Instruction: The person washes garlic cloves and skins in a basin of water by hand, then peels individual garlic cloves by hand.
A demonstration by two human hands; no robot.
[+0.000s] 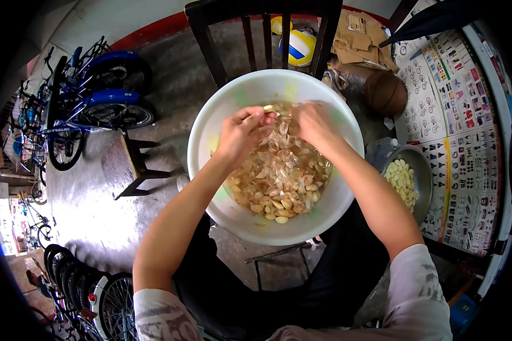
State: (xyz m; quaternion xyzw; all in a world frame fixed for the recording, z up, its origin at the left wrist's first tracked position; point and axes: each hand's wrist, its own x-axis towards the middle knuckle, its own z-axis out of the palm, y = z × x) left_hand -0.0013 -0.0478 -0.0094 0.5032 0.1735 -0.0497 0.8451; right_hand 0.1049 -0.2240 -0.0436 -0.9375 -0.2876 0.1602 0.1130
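Note:
A large white basin (205, 131) holds water, loose papery skins (284, 156) and garlic cloves (281, 208), the cloves gathered at its near side. Over the far part of the basin, my left hand (246, 129) pinches a pale yellowish clove (269, 108) between thumb and fingertips. My right hand (316, 122) is just to the right, its back toward me and its fingers bent down near the skins. What those fingers hold, if anything, is hidden. Peeled white cloves (401, 181) fill part of a metal bowl (425, 170) to the right of the basin.
A dark chair (259, 11) stands behind the basin, with a yellow, blue and white ball (297, 47) beyond it. A brown basketball (385, 94) and flattened cardboard (361, 42) are at the right back. A small wooden stool (122, 162) and bicycles (105, 108) stand left.

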